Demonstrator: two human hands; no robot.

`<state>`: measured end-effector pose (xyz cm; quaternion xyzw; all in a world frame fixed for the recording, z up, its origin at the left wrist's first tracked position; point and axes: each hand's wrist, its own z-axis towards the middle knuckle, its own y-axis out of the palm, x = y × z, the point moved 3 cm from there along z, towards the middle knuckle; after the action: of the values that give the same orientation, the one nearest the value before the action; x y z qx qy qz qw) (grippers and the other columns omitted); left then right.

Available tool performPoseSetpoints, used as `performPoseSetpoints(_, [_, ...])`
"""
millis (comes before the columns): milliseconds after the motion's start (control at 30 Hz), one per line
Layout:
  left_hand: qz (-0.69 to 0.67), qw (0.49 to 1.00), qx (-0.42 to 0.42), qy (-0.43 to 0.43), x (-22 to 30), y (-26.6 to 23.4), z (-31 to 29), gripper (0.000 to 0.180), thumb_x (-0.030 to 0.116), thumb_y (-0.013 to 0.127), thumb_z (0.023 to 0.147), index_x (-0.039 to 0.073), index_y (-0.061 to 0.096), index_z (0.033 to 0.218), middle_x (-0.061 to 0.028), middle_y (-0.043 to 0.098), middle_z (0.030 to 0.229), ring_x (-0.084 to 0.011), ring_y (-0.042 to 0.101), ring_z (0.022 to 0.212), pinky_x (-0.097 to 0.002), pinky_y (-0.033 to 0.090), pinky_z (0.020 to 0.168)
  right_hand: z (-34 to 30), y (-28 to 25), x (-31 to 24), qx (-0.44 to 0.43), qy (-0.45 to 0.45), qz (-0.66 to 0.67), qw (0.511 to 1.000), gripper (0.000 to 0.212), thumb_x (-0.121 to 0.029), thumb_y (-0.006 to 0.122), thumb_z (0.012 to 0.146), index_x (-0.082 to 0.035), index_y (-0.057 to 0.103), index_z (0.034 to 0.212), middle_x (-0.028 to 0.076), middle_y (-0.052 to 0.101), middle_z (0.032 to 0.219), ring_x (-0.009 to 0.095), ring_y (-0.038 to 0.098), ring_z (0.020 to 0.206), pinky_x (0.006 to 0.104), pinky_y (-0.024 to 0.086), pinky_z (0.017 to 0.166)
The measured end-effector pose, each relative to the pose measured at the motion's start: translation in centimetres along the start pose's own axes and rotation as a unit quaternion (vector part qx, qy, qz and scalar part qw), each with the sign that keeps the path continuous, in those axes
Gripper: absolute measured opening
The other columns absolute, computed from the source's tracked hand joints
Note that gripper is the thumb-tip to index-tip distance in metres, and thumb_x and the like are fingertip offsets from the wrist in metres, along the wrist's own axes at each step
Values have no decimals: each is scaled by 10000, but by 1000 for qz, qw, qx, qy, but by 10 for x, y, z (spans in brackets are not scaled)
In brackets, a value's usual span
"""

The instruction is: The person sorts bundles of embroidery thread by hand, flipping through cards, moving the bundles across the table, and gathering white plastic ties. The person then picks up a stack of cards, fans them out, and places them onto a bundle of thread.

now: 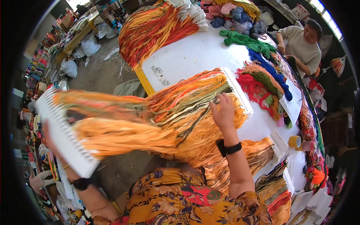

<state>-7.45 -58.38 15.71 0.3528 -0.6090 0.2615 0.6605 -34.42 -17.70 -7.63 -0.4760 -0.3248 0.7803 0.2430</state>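
A textile workshop filled with yarn is shown. A large white table [180,54] is partly covered by orange yarn bundles [202,129] attached to notched white cards [238,92], and its right side is lined with green skeins [247,40] and blue skeins [272,71]. Colourful stacks [39,62] are piled at the left, plastic bags [90,45] are left on the bare floor [95,71], and another person [305,45] is seen beside the table.

A white bag [90,45] sits on the grey floor [100,70].
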Motion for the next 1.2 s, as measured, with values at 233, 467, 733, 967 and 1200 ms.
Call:
performPoseSetpoints(233, [81, 990, -48, 103, 153, -1, 34, 480, 424, 436, 921, 19, 453, 1180, -125, 566, 890, -222, 584, 754, -368, 509, 679, 24, 52, 28, -65, -8, -228, 972, 551, -439, 546, 858, -39, 526, 1236, 176, 435, 1347, 348, 284, 1321, 517, 105, 1104])
performPoseSetpoints(467, [107, 990, -90, 10, 86, 132, 152, 469, 482, 548, 862, 55, 490, 1047, -77, 524, 778, -192, 562, 616, -343, 489, 490, 12, 79, 39, -56, -21, -202, 978, 511, -417, 554, 852, -53, 543, 1211, 129, 452, 1341, 297, 320, 1299, 518, 126, 1091])
performPoseSetpoints(733, [150, 970, -189, -33, -180, 322, 312, 515, 576, 618, 793, 115, 544, 1008, -6, 415, 685, -139, 460, 541, -283, 444, 526, 10, 87, 51, -73, 1, -208, 975, 484, -416, 562, 833, -94, 562, 1194, 103, 437, 1358, 284, 318, 1298, 507, 161, 1062])
performPoseSetpoints(967, [-25, 930, -232, -284, -446, 447, 317, 935, 446, 806, 652, 7, 356, 1344, -166, 508, 1241, -251, 501, 1132, -412, 424, 940, 9, 105, 50, -109, 4, -223, 969, 480, -451, 544, 819, -123, 578, 1168, 93, 443, 1346, 273, 322, 1297, 497, 138, 1048])
performPoseSetpoints(1200, [235, 926, -102, -278, -493, 477, 292, 1284, 614, 751, 590, -25, 30, 1440, -282, 156, 1432, -372, 271, 1317, -442, 325, 1042, 9, 105, 56, -97, 14, -250, 963, 494, -479, 538, 820, -149, 575, 1185, 73, 446, 1348, 244, 341, 1288, 450, 136, 1045])
